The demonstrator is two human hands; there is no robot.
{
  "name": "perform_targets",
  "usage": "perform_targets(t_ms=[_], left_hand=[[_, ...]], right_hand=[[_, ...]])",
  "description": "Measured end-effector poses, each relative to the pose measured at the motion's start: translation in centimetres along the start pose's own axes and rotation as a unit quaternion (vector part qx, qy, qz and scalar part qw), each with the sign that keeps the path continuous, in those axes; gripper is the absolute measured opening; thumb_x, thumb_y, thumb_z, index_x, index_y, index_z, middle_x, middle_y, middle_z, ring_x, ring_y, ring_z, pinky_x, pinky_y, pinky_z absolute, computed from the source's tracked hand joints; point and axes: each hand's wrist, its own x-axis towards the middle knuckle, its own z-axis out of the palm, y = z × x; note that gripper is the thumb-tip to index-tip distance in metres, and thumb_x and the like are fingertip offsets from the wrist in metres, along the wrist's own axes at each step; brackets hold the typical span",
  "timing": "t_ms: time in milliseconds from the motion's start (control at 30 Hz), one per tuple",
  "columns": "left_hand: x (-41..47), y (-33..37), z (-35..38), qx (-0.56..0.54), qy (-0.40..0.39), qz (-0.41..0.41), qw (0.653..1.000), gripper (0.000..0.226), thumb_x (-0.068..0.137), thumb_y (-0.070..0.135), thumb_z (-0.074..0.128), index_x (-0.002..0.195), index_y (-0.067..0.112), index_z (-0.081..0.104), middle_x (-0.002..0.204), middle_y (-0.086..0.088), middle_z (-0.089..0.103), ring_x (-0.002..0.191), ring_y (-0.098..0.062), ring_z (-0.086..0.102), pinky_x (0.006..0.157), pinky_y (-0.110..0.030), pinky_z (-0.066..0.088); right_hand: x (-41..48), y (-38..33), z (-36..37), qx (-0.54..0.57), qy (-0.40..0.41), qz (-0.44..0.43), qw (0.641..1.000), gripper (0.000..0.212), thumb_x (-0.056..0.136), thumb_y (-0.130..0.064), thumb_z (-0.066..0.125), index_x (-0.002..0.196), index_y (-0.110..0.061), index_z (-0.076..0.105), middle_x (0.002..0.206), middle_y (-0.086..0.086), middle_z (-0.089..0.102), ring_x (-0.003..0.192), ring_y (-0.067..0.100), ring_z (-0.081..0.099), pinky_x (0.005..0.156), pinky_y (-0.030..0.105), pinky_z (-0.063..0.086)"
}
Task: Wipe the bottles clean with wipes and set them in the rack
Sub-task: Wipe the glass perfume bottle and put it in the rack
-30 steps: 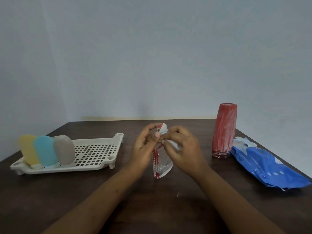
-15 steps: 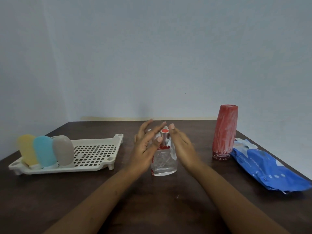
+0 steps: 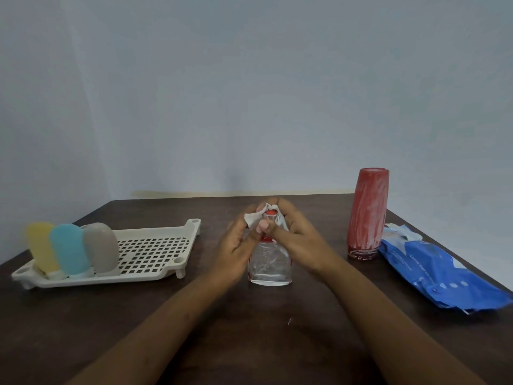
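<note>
So, table [image 3: 277, 343]: dark wood, both forearms reach in over it.
clear bottle [image 3: 270, 269]: upright on the table, centre, red cap on top.
left hand [image 3: 236, 245]: fingers curled, pinching the wipe at the bottle neck.
right hand [image 3: 301, 240]: curled round the neck from the other side, probably gripping the same wipe; contact partly hidden.
wipe [image 3: 252, 219]: white, bunched round the cap.
wipes pack [image 3: 444, 273]: blue, flat, far right.
rack [image 3: 155, 245]: white, left; yellow bottle [image 3: 41, 245], blue bottle [image 3: 69, 248] and grey bottle [image 3: 101, 245] stand touching at its left end.
red bottle [image 3: 367, 212]: upright, just beside the pack's far end.
</note>
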Motion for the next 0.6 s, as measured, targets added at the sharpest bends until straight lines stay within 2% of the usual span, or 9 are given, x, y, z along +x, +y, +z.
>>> perform_targets(t_ms=[67,133,267,433,533,600], left_hand=[[-0.1,0.1,0.1,-0.007,0.002,-0.004,1.0,0.036,0.094,0.048,0.049,0.129,0.043,0.051,0.134,0.006,0.056,0.122,-0.004,0.054,0.097,-0.024,0.047],[-0.3,0.3,0.2,-0.013,-0.002,-0.009,1.0,0.042,0.09,0.041,0.046,0.131,0.034,0.049,0.131,0.003,0.058,0.119,-0.004,0.056,0.092,-0.019,0.048],[-0.5,0.8,0.4,-0.026,0.001,-0.001,1.0,0.035,0.091,0.032,0.043,0.125,0.029,0.049,0.116,0.014,0.065,0.112,0.0,0.059,0.085,-0.012,0.046],[-0.4,1.7,0.4,-0.055,-0.008,0.008,0.998,0.042,0.101,0.014,0.035,0.139,0.031,0.033,0.128,0.025,0.05,0.117,0.014,0.05,0.087,-0.007,0.042],[-0.3,1.6,0.4,-0.06,0.004,0.01,0.998,0.04,0.1,0.014,0.037,0.134,0.035,0.036,0.129,0.026,0.049,0.118,0.015,0.048,0.088,-0.007,0.042],[-0.2,1.4,0.3,-0.059,0.008,0.004,0.998,0.041,0.099,0.013,0.041,0.135,0.033,0.04,0.125,0.022,0.057,0.116,0.011,0.052,0.087,-0.01,0.044]], right_hand=[[0.0,-0.1,0.0,0.004,-0.003,-0.004,1.0,0.016,0.095,-0.007,0.052,0.111,-0.008,0.053,0.099,0.002,0.063,0.097,0.016,0.061,0.082,0.028,0.051],[-0.1,-0.1,0.0,0.009,0.001,-0.011,1.0,0.019,0.093,-0.001,0.053,0.112,-0.004,0.053,0.1,0.003,0.063,0.096,0.015,0.062,0.08,0.026,0.051],[0.1,0.1,0.3,-0.005,0.044,-0.025,0.999,0.024,0.089,0.0,0.06,0.113,-0.004,0.06,0.112,0.01,0.064,0.102,0.02,0.063,0.079,0.026,0.053],[-0.1,0.0,0.4,-0.049,0.071,-0.026,0.996,0.033,0.087,-0.014,0.066,0.118,-0.023,0.06,0.111,-0.006,0.067,0.103,0.008,0.064,0.081,0.021,0.052],[-0.2,0.1,-0.4,-0.053,0.069,0.005,0.996,0.038,0.091,-0.031,0.056,0.128,-0.022,0.056,0.125,-0.005,0.059,0.115,0.004,0.056,0.096,0.027,0.047],[-0.2,0.1,-1.3,-0.04,0.079,0.049,0.995,0.038,0.093,-0.043,0.052,0.129,-0.031,0.055,0.133,-0.006,0.052,0.12,0.004,0.05,0.103,0.031,0.042]])
